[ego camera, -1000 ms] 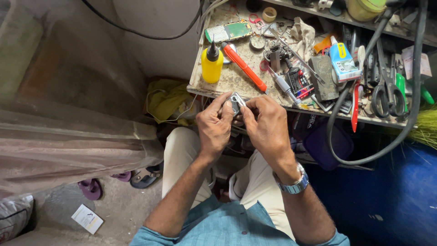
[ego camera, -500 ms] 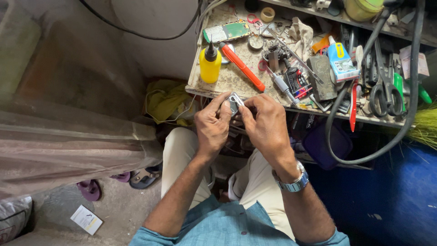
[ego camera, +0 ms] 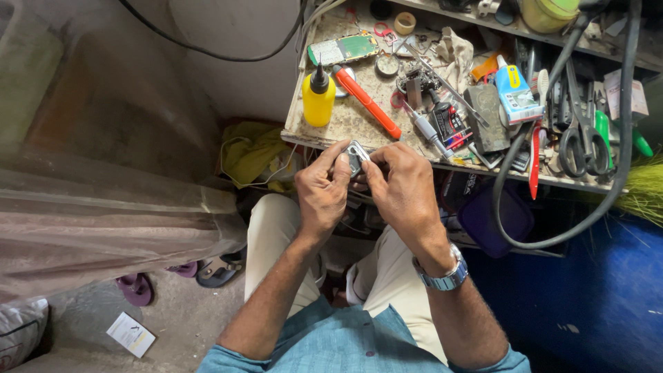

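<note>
Cluttered table [ego camera: 345, 124] overhead; small silvery metal part [ego camera: 356, 157] pinched between fingers of left hand [ego camera: 323, 193] and right hand [ego camera: 404, 190] just off its near edge. Fitting stage, apparently; next calling for fine fingertip pressure.

Soft, even daylight is falling across the cluttered, dusty work shelf [ego camera: 359, 121] in the upper middle of the frame, leaving no hard glare. The space beneath it at centre is lying in deep shadow, and the lower right corner is reading dim blue. The sheer brownish plastic sheet [ego camera: 103, 214] at left is catching a faint sheen. Wide-angle distortion is bending the edges; focus is staying sharp at centre.
</note>
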